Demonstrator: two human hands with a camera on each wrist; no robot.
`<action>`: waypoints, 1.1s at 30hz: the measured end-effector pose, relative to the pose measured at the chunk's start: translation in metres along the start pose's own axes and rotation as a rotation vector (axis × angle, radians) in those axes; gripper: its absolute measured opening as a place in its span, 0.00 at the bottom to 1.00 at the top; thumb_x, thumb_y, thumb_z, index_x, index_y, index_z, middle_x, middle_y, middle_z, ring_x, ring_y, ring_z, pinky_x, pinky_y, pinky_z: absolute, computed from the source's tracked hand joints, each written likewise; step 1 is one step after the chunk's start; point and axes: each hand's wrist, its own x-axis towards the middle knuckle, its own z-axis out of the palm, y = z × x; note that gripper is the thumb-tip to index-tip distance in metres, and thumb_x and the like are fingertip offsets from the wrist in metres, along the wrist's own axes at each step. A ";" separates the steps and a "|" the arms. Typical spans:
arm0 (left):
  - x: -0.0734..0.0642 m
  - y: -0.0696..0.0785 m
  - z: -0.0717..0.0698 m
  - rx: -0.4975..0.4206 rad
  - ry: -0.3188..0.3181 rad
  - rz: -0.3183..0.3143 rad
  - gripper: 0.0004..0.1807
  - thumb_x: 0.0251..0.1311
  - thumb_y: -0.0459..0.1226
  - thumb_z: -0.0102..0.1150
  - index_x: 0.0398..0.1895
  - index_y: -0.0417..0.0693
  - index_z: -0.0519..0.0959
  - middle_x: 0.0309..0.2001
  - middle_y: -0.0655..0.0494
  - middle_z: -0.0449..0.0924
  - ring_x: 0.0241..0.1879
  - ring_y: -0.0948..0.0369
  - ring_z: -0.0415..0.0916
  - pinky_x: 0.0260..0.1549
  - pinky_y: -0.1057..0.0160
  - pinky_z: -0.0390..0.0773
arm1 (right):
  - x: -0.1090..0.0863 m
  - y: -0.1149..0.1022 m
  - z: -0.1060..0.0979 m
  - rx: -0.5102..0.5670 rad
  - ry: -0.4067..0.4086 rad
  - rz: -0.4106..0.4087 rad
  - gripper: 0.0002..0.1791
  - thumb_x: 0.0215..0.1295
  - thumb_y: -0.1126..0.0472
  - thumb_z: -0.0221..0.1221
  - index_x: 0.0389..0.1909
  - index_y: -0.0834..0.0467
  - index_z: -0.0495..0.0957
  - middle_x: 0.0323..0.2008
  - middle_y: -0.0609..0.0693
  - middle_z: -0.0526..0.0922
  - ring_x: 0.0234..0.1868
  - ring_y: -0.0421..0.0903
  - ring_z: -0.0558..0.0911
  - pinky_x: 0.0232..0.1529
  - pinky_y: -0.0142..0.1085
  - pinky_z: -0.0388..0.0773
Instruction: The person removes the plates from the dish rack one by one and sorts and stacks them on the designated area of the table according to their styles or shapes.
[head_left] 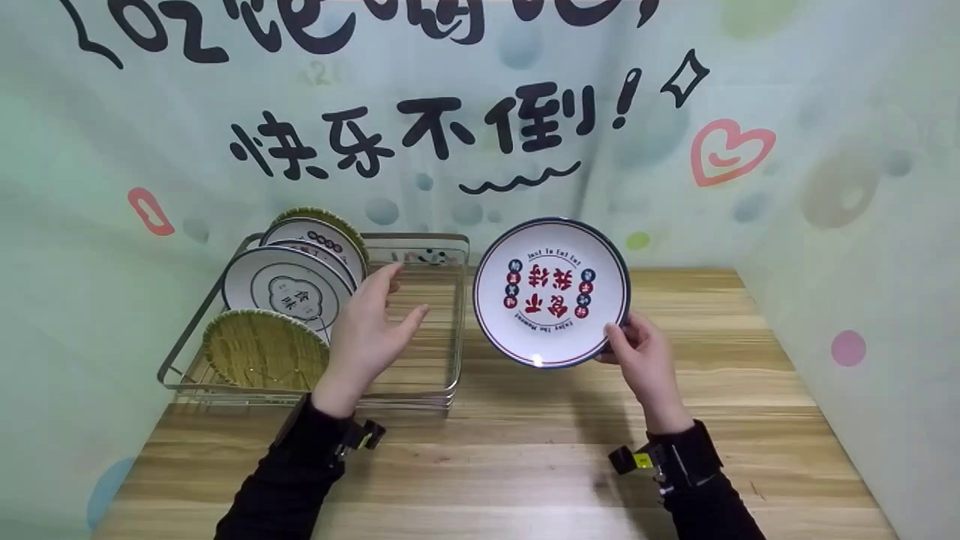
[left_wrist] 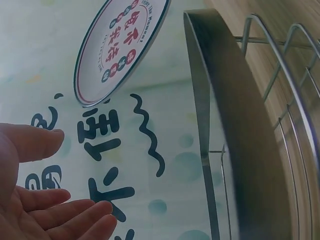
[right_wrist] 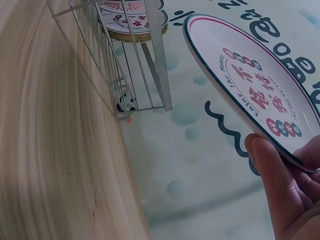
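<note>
My right hand pinches the lower right rim of a round white plate with a dark blue edge and red and blue lettering. The plate is held up off the table, its face toward the head camera. My left hand holds nothing; its fingers are extended and its thumb apart, over the left part of a metal wire rack. Several plates stand on edge in that rack, a white one with a grey emblem in front of others. A woven yellow-green round tray leans nearest the front.
Another woven piece shows behind the rack's plates. The rack stands on a wood-grain table, toward its left side. A printed cloth with dark lettering hangs behind, and pale cloth closes off the right side.
</note>
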 end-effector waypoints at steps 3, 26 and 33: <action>-0.003 -0.003 -0.001 0.021 -0.009 0.002 0.39 0.56 0.41 0.71 0.68 0.36 0.67 0.60 0.40 0.75 0.53 0.47 0.75 0.55 0.49 0.75 | 0.000 0.002 -0.005 -0.015 0.015 0.012 0.13 0.70 0.72 0.54 0.52 0.76 0.73 0.30 0.60 0.83 0.26 0.43 0.85 0.30 0.37 0.86; -0.012 -0.023 -0.016 0.122 -0.018 0.020 0.39 0.56 0.41 0.70 0.67 0.34 0.66 0.68 0.36 0.66 0.67 0.41 0.62 0.69 0.42 0.56 | 0.005 0.023 -0.056 -0.068 0.065 0.169 0.19 0.74 0.68 0.51 0.59 0.77 0.67 0.32 0.55 0.84 0.27 0.43 0.85 0.37 0.36 0.85; -0.012 -0.028 -0.028 0.186 -0.022 0.012 0.41 0.54 0.42 0.72 0.67 0.32 0.66 0.69 0.35 0.64 0.67 0.39 0.61 0.68 0.38 0.55 | 0.009 0.026 -0.069 -0.082 0.083 0.177 0.18 0.74 0.69 0.50 0.57 0.78 0.66 0.30 0.52 0.84 0.26 0.42 0.85 0.35 0.35 0.85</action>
